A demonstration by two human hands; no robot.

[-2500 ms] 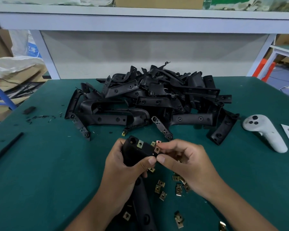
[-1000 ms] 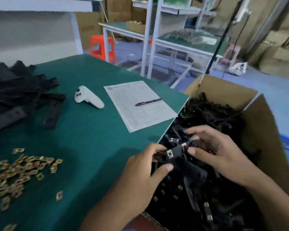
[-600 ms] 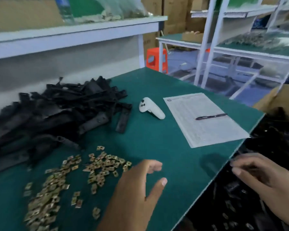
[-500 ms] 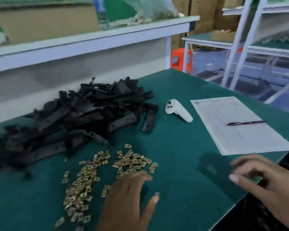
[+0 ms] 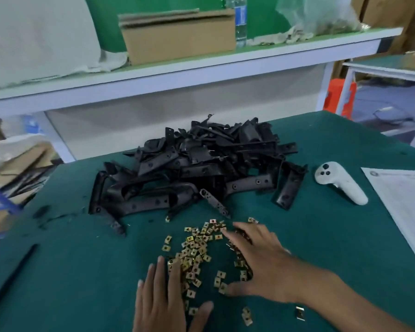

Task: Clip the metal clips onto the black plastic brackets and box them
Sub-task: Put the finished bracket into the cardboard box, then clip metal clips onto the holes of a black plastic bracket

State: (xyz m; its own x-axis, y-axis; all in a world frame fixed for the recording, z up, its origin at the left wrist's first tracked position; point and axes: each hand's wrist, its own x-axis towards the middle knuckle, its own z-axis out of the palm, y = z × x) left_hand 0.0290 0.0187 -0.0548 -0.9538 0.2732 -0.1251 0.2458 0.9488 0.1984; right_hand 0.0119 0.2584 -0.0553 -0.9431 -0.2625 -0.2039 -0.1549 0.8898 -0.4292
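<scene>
A heap of black plastic brackets (image 5: pixel 197 168) lies at the back middle of the green table (image 5: pixel 70 271). In front of it spreads a scatter of small brass-coloured metal clips (image 5: pixel 194 248). My left hand (image 5: pixel 163 298) lies flat, fingers straight, on the near left side of the clips. My right hand (image 5: pixel 259 262) is spread palm down over the right side of the scatter, fingertips touching clips. Neither hand holds a bracket. The box is out of view.
A white handheld controller (image 5: pixel 338 183) lies right of the heap, and a printed paper sheet (image 5: pixel 405 207) lies at the table's right edge. A black strip (image 5: pixel 12 279) lies at the near left. Behind runs a white shelf (image 5: pixel 177 68) with a cardboard box (image 5: pixel 177 34).
The clipped bracket went into the cardboard box on the right and both hands let it go. The view swung back left, and both hands came down open onto the clips.
</scene>
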